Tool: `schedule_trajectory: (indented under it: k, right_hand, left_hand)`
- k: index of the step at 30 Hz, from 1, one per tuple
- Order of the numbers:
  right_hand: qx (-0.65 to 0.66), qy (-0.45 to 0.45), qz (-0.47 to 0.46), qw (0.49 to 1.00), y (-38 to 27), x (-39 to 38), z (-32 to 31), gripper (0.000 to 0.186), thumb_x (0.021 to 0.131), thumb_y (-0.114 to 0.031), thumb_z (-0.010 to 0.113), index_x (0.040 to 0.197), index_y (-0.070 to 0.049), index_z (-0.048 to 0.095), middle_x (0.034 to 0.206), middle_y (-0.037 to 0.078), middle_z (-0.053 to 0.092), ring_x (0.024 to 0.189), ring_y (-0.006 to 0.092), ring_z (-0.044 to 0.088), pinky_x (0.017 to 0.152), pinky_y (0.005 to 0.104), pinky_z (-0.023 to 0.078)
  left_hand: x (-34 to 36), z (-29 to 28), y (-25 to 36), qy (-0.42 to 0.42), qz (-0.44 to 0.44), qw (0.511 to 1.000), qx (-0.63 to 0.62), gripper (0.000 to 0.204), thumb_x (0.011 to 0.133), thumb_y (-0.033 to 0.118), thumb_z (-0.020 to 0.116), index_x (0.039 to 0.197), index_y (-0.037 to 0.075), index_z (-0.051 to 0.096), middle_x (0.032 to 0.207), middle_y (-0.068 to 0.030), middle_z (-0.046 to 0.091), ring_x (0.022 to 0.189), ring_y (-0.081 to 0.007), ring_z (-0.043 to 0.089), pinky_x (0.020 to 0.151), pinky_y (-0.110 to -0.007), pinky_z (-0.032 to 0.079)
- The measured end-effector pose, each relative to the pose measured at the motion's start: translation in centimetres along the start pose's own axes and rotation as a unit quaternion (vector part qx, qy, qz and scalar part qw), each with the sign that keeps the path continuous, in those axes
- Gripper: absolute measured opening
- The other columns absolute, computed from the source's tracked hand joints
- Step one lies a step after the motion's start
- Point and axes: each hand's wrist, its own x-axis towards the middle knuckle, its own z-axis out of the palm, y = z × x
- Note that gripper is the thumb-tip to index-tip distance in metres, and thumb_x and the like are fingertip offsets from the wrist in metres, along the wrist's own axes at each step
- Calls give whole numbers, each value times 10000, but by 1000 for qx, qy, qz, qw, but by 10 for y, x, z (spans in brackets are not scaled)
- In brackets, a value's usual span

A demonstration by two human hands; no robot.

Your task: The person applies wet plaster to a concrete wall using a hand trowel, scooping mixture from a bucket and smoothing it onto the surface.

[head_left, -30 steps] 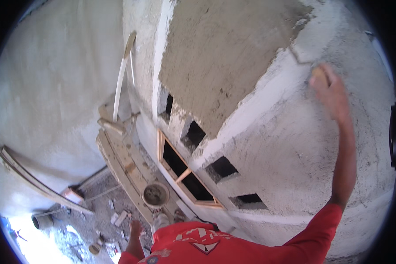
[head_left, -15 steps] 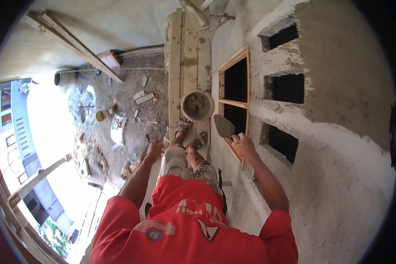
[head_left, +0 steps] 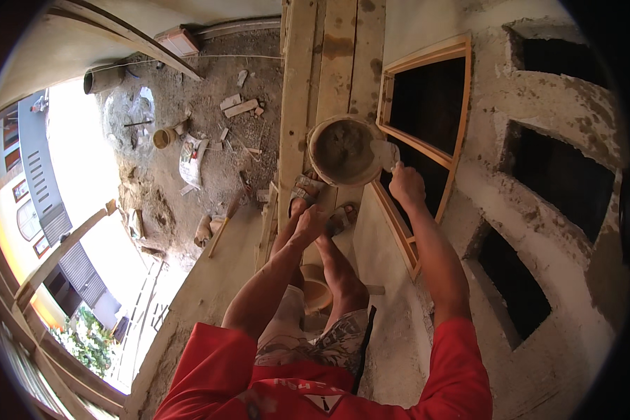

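Observation:
My right hand (head_left: 407, 187) grips the handle of a trowel (head_left: 385, 154), whose blade reaches over the right rim of a round bucket. That bucket (head_left: 320, 168) stands on the planks ahead of my feet, with grey mortar (head_left: 346, 143) inside. My left hand (head_left: 311, 222) hangs over my shins, short of the bucket, with its fingers curled in and nothing visible in them. To the right of the bucket is a wooden window frame (head_left: 427, 149) set in the wall.
Wooden planks (head_left: 332, 63) form a narrow raised platform under my feet. A second bucket (head_left: 317, 292) shows between my legs. Rough square openings (head_left: 560, 175) pierce the right wall. Far below on the left lie a sack (head_left: 191, 161), broken bricks (head_left: 241, 107) and a small bucket (head_left: 164, 138).
My right hand has brought the trowel from beside the window frame to the bucket's rim. My left hand has swung rightward, in front of my legs. The view has shifted, with the bucket appearing larger.

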Motion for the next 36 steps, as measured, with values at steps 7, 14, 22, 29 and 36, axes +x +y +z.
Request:
schedule_trajectory:
  k: [7,14,22,29,36]
  right_hand:
    - [40,-2,-15,999,-17,74,83,244,891,-143,603,1076,8,650,1010,256,703,928,394,708,818,465,597]
    - [111,-7,-54,992,-34,80,125,343,831,-175,666,1137,-23,634,1032,244,701,970,412,683,808,485,576]
    - [200,79,-62,975,-8,73,186,257,854,-213,675,1069,-75,639,930,170,714,913,383,695,779,466,570]
    - [231,108,-109,961,26,42,171,303,871,-279,673,1095,-80,629,814,164,702,798,364,701,706,478,540]
    - [271,114,-93,951,33,-32,78,351,898,-306,599,1141,-57,647,927,193,709,871,363,702,771,470,549]
  left_hand:
    - [-18,-71,-6,-31,-235,941,-243,409,900,261,596,1219,5,612,1046,-201,708,982,-370,671,874,-415,520]
    - [-86,-117,-92,11,-331,940,-79,397,891,217,604,1225,1,615,1014,-218,713,927,-322,677,818,-400,528]
    - [-131,-115,-100,-6,-345,927,-147,352,877,130,631,1200,-10,628,869,-177,710,739,-232,712,668,-360,561]
    - [-165,-146,-98,43,-420,891,-167,340,894,142,616,1198,-8,627,855,-133,704,679,-201,690,623,-332,559]
    - [-191,-165,-107,42,-388,883,-260,247,974,127,537,1208,51,556,1015,-103,640,832,-207,654,640,-349,578]
